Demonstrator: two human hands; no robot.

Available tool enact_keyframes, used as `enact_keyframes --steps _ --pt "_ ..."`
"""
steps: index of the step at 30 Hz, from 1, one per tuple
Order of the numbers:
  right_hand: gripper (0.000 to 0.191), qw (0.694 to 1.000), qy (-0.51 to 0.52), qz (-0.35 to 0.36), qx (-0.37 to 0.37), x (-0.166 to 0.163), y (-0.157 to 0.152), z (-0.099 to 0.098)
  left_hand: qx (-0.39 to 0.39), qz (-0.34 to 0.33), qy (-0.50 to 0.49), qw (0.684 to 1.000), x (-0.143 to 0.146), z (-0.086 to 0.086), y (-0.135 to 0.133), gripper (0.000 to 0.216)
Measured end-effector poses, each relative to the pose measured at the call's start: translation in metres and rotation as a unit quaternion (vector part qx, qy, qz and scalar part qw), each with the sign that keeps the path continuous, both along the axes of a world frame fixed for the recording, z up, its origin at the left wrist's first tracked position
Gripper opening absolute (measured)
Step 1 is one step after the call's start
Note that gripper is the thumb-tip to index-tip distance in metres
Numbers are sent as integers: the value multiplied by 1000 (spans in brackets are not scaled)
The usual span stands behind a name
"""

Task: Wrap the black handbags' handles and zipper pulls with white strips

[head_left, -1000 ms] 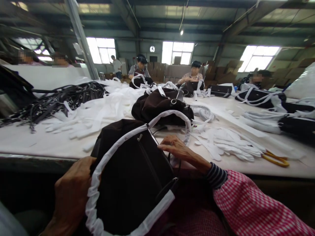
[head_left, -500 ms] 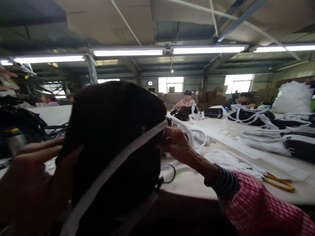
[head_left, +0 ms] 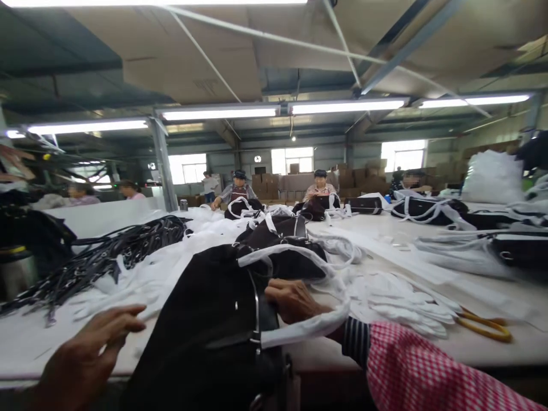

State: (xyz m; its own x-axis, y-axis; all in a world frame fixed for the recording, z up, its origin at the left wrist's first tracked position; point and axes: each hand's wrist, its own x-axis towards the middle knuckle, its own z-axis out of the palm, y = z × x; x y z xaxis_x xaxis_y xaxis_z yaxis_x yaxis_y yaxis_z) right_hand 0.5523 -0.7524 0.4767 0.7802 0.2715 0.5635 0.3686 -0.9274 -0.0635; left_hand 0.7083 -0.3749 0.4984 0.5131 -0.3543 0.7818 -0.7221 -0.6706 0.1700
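A black bag (head_left: 209, 325) with handles wrapped in white paper lies on the white table (head_left: 471, 342) right in front of me. My right hand (head_left: 293, 299) rests on the bag's right edge beside the zipper, fingers curled against the fabric, with a white-wrapped handle (head_left: 308, 328) looping over the wrist. My left hand (head_left: 85, 357) hovers at the bag's left side, fingers stretched out and holding nothing. A second black bag (head_left: 280, 245) sits just beyond the first.
A heap of black straps (head_left: 107, 254) lies at the left, white paper strips (head_left: 398, 299) and yellow-handled scissors (head_left: 486, 326) at the right. More wrapped black bags (head_left: 428, 208) line the far right. Several people work at the table's far end.
The bag, raised in front of the camera half a second ago, is now laid flat on the table. My left hand has come off it and opened; my right hand stays on its edge.
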Motion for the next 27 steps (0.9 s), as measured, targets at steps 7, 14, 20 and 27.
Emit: enact_keyframes --steps 7,14,20,27 --pt "8 995 88 52 15 15 17 -41 109 -107 131 980 -30 63 -88 33" --pt "12 990 131 30 47 -10 7 -40 399 -174 225 872 20 24 -163 58" --pt "30 971 158 12 178 -84 -25 -36 365 -175 235 884 31 -6 -157 69" --pt "30 884 224 -17 409 -143 -78 -40 358 -239 201 880 7 31 -209 70"
